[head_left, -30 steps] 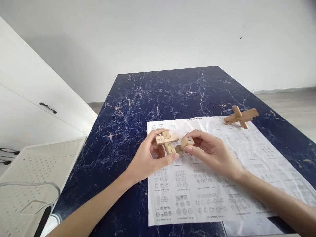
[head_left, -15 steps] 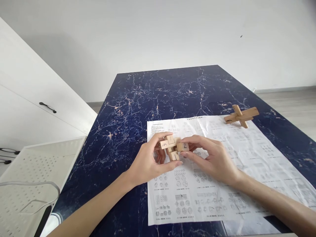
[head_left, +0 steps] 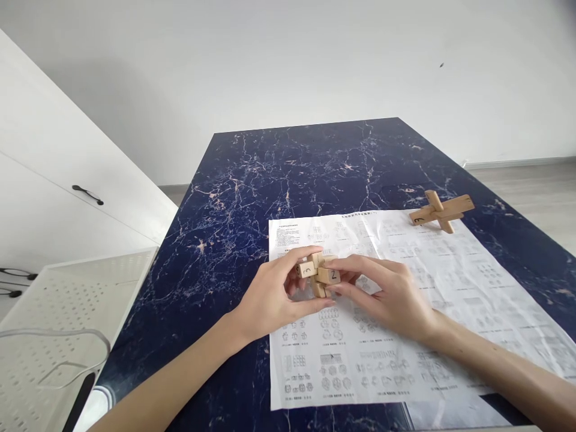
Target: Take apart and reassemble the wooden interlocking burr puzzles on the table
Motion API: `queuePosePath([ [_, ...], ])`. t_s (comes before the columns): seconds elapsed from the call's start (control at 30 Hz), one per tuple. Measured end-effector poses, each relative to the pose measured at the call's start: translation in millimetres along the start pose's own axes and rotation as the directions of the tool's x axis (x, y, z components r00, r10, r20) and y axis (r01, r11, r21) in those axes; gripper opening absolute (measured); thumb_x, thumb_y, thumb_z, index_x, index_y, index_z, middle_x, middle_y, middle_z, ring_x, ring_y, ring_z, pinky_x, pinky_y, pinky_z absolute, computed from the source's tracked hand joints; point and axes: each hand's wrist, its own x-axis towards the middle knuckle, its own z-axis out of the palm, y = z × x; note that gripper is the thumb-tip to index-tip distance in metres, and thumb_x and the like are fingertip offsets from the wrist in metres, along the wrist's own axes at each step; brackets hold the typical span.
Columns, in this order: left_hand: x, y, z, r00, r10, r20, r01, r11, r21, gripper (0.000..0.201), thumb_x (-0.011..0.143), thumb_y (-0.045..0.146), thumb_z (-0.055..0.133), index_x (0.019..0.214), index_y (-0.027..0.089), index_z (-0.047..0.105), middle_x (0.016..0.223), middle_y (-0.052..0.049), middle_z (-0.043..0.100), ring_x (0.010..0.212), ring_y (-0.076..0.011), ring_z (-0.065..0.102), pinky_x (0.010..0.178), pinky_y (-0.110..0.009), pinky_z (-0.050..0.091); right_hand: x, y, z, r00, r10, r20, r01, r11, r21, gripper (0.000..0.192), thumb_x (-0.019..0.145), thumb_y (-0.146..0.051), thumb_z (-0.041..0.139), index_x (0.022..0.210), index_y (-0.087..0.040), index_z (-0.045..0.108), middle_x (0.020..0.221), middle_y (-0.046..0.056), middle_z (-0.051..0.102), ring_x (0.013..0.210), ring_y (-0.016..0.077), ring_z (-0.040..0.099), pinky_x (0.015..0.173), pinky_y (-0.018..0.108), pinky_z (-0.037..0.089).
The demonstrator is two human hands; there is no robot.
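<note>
Both my hands hold a small wooden interlocking puzzle (head_left: 318,273) made of numbered blocks, just above a printed instruction sheet (head_left: 405,312). My left hand (head_left: 270,297) grips it from the left, thumb under and fingers over the block marked 3. My right hand (head_left: 387,294) pinches the block marked 2 from the right, pressed against the other pieces. The lower pieces are partly hidden by my fingers.
A second assembled wooden cross puzzle (head_left: 441,211) rests at the sheet's far right corner. The dark blue marble table (head_left: 288,174) stretches toward a white wall. A white perforated tray (head_left: 54,324) and a white cabinet with a black handle (head_left: 87,195) stand on the left.
The block marked 2 in my right hand has slid left against the pieces in my left hand. Both hands have sunk a little toward the sheet.
</note>
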Motion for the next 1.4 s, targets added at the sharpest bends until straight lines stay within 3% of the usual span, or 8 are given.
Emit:
queuePosePath([
  [0.13, 1, -2, 0.2, 0.991, 0.106, -0.084, -0.096, 0.989, 0.115, 0.071, 0.081, 0.055, 0.090, 0.142, 0.034, 0.061, 0.117, -0.003, 0.063, 0.075, -0.0130, 0.058, 0.067, -0.029, 0.058, 1, 0, -1, 1.000, -0.027, 0.003, 0.027, 0.999, -0.019, 0.021, 0.106, -0.022, 0.068, 0.127, -0.020, 0.070, 0.100, 0.006, 0.081, 0.074, 0.0167, 0.075, 0.062, 0.029, 0.061],
  [0.27, 2, -3, -0.9, 0.994, 0.107, -0.032, -0.103, 0.990, 0.093, 0.072, 0.081, 0.053, 0.090, 0.143, 0.034, 0.060, 0.132, -0.004, 0.064, 0.077, -0.0128, 0.063, 0.070, -0.029, 0.061, 2, 2, 0, 0.997, -0.079, 0.020, 0.080, 0.997, -0.024, 0.018, 0.109, -0.024, 0.064, 0.125, -0.019, 0.070, 0.097, 0.007, 0.079, 0.071, 0.0172, 0.074, 0.058, 0.030, 0.058],
  [0.5, 0, 0, -0.6, 0.999, -0.007, 0.041, 0.003, 0.995, 0.095, 0.072, 0.085, 0.054, 0.087, 0.146, 0.032, 0.056, 0.119, -0.002, 0.075, 0.081, -0.0175, 0.070, 0.075, -0.031, 0.061, 2, -1, -1, 0.996, -0.076, 0.050, 0.077, 0.996, -0.033, 0.018, 0.109, -0.027, 0.065, 0.126, -0.021, 0.068, 0.095, 0.005, 0.078, 0.067, 0.0164, 0.072, 0.059, 0.030, 0.058],
  [0.7, 4, 8, -4.1, 0.996, -0.092, 0.020, 0.094, 0.984, -0.152, 0.066, 0.082, 0.046, 0.089, 0.139, 0.028, 0.060, 0.104, -0.002, 0.074, 0.070, -0.0147, 0.065, 0.066, -0.029, 0.058, 5, -7, -3, 1.000, 0.019, -0.022, -0.017, 0.995, 0.095, 0.021, 0.108, -0.023, 0.062, 0.129, -0.025, 0.059, 0.098, 0.001, 0.072, 0.067, 0.0124, 0.070, 0.062, 0.027, 0.059],
  [0.83, 5, 11, -8.0, 0.989, -0.130, 0.072, 0.146, 0.938, -0.315, 0.066, 0.082, 0.042, 0.091, 0.139, 0.030, 0.060, 0.101, -0.001, 0.070, 0.076, -0.0153, 0.065, 0.068, -0.029, 0.059, 8, -5, -2, 0.990, 0.111, -0.082, -0.107, 0.993, 0.049, 0.017, 0.107, -0.025, 0.062, 0.124, -0.025, 0.057, 0.111, 0.006, 0.065, 0.076, 0.0141, 0.067, 0.064, 0.029, 0.059],
  [1.13, 3, 9, -8.0, 0.978, -0.083, 0.192, 0.152, 0.912, -0.381, 0.074, 0.077, 0.039, 0.095, 0.143, 0.031, 0.061, 0.102, -0.002, 0.070, 0.080, -0.0161, 0.065, 0.071, -0.030, 0.060, 7, 0, -3, 0.978, 0.128, 0.165, -0.133, 0.991, 0.020, 0.015, 0.113, -0.033, 0.050, 0.117, -0.021, 0.059, 0.095, 0.003, 0.065, 0.070, 0.0151, 0.060, 0.062, 0.030, 0.052],
  [1.27, 2, 9, -6.9, 0.985, -0.021, 0.169, 0.074, 0.948, -0.309, 0.072, 0.076, 0.038, 0.095, 0.140, 0.030, 0.064, 0.102, -0.002, 0.074, 0.078, -0.0173, 0.068, 0.072, -0.032, 0.062, 6, 2, -5, 0.981, 0.040, 0.190, -0.043, 0.999, 0.013, 0.019, 0.114, -0.034, 0.047, 0.110, -0.020, 0.060, 0.089, 0.003, 0.064, 0.068, 0.0149, 0.058, 0.060, 0.030, 0.048],
  [1.4, 3, 11, -7.2, 0.993, 0.100, 0.062, -0.088, 0.982, -0.167, 0.070, 0.071, 0.038, 0.099, 0.133, 0.028, 0.069, 0.124, -0.006, 0.077, 0.108, -0.0269, 0.074, 0.096, -0.042, 0.062, 8, 2, -5, 0.984, -0.020, 0.177, 0.023, 1.000, -0.018, 0.023, 0.114, -0.034, 0.044, 0.103, -0.019, 0.059, 0.081, 0.001, 0.060, 0.059, 0.0139, 0.051, 0.054, 0.030, 0.043],
])
